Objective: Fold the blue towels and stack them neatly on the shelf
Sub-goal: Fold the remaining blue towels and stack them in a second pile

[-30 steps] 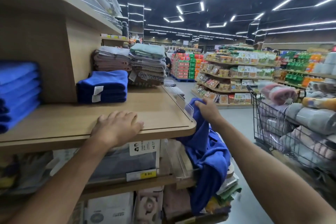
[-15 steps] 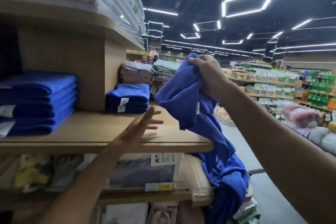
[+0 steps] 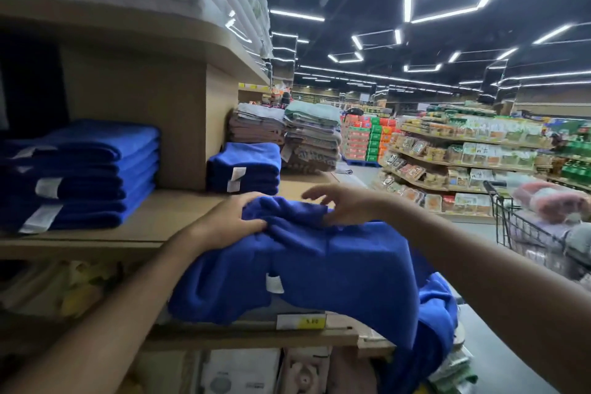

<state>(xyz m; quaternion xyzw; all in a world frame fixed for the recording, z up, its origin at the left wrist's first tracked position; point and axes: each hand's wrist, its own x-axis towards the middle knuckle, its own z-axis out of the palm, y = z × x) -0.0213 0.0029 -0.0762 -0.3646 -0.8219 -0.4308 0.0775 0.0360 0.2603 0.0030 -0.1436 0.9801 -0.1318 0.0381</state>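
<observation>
Far left of your fingers, a folded blue stack (image 3: 80, 169) and a smaller blue pile (image 3: 244, 166) already sat on the shelf (image 3: 179, 211). Your left hand (image 3: 227, 224) bunched the loose blue towel (image 3: 319, 265) in curled fingers; it draped unfolded over the shelf's front edge. Your right hand (image 3: 348, 203), blurred, spread its fingers over the towel. Bare board lay just beyond your fingertips for folding.

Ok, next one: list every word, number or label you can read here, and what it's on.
"5.80": yellow price tag on the lower shelf edge; the middle digit is soft.
White tags on the folded blue towels and on the loose blue towel: print unreadable.
Packages on the far grocery shelves: too small to read.
</observation>
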